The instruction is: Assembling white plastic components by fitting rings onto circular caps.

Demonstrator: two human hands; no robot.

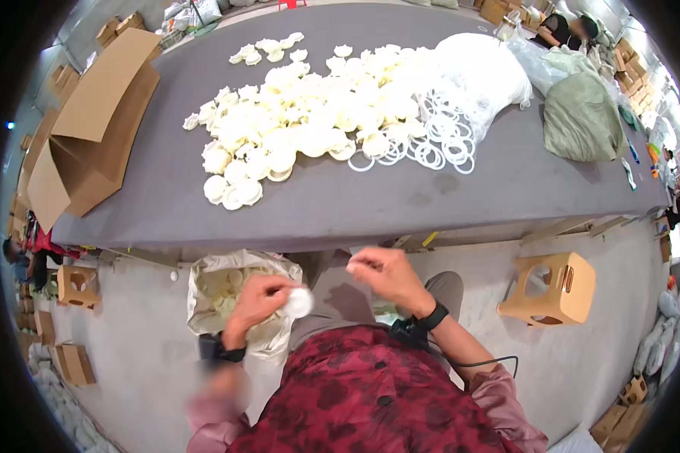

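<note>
From the person's torso [385, 385], the left hand [258, 303] is at ten o'clock, fingers clamped on a white round piece [299, 303], beside an open pale sack [274, 343]. At twelve is the right hand [391, 278], fingers bent; whether they meet, I cannot tell. A tan stool [567, 291] stands at two. Beyond, the tabletop [310, 219] bears heaped cream pieces [302, 113] toward eleven, white rings [453, 143] toward one.

The left hand [261, 300] holds a round white piece [300, 303].
</note>
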